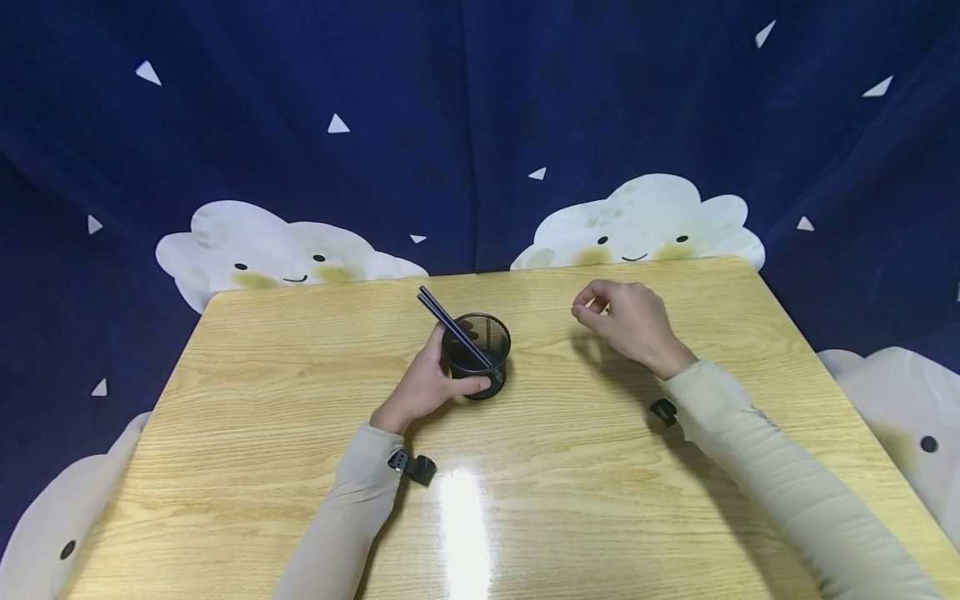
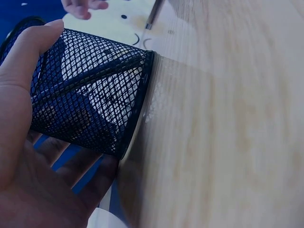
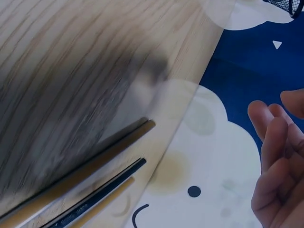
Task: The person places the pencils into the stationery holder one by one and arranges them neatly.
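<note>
While the left hand (image 1: 427,383) grips the black mesh pen holder (image 2: 107,95), its thumb and fingers clamped around opposite sides, two dark chopsticks (image 1: 454,327) lean together inside, their upper ends slanting past the rim. The holder stands upright near the middle of the wood-grain surface (image 1: 562,483); whether its base touches fully is hard to tell. The right hand (image 1: 630,321) hangs to its right, fingers loosely bent, thumb apart from them, holding nothing. Slim sticks (image 3: 99,191) show near that hand in the right wrist view.
</note>
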Demonstrator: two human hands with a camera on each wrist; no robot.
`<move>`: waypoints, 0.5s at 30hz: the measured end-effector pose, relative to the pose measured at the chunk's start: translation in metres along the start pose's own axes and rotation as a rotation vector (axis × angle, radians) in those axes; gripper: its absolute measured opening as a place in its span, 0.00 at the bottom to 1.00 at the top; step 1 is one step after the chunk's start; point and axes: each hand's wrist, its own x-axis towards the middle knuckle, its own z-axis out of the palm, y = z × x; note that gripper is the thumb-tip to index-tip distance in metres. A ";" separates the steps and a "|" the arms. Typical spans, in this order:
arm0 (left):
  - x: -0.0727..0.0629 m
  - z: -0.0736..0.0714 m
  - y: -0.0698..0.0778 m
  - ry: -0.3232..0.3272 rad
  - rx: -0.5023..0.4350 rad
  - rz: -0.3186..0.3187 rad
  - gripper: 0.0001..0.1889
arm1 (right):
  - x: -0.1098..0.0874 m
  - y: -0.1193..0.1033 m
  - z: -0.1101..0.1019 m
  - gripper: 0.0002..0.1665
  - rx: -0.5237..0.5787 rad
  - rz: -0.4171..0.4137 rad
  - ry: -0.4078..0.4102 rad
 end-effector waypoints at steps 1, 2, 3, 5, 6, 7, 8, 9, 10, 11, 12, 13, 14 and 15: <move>0.000 0.000 0.000 0.002 -0.002 0.001 0.51 | -0.001 0.001 -0.001 0.09 -0.009 0.003 -0.005; 0.000 0.000 0.000 0.004 -0.002 0.002 0.51 | -0.001 0.003 -0.002 0.09 -0.017 0.006 -0.010; 0.000 0.001 0.000 0.006 -0.001 0.001 0.51 | -0.002 0.004 -0.004 0.09 -0.024 0.010 -0.016; 0.000 0.001 0.000 0.008 0.003 -0.001 0.52 | -0.003 0.007 -0.006 0.09 -0.038 0.019 -0.031; 0.000 0.001 0.000 0.009 0.005 -0.002 0.52 | -0.004 0.009 -0.007 0.09 -0.046 0.024 -0.039; 0.000 0.001 0.001 0.010 0.008 -0.004 0.52 | -0.004 0.011 -0.008 0.09 -0.054 0.028 -0.047; 0.000 0.001 0.001 0.011 0.014 -0.006 0.52 | -0.005 0.013 -0.008 0.09 -0.062 0.033 -0.055; 0.000 0.001 0.001 0.011 0.018 -0.008 0.52 | -0.006 0.015 -0.009 0.09 -0.072 0.037 -0.064; 0.000 0.001 0.001 0.011 0.020 -0.009 0.52 | -0.007 0.016 -0.010 0.09 -0.083 0.040 -0.071; 0.000 0.001 0.002 0.012 0.022 -0.010 0.52 | -0.008 0.018 -0.010 0.09 -0.093 0.044 -0.077; -0.001 0.001 0.002 0.012 0.023 -0.010 0.52 | -0.009 0.020 -0.010 0.09 -0.103 0.046 -0.084; -0.001 0.001 0.003 0.012 0.024 -0.011 0.52 | -0.010 0.022 -0.011 0.09 -0.110 0.046 -0.091; -0.001 0.001 0.003 0.012 0.025 -0.012 0.52 | -0.012 0.023 -0.011 0.09 -0.115 0.048 -0.098; -0.001 0.001 0.003 0.012 0.024 -0.011 0.52 | -0.013 0.025 -0.011 0.09 -0.121 0.049 -0.104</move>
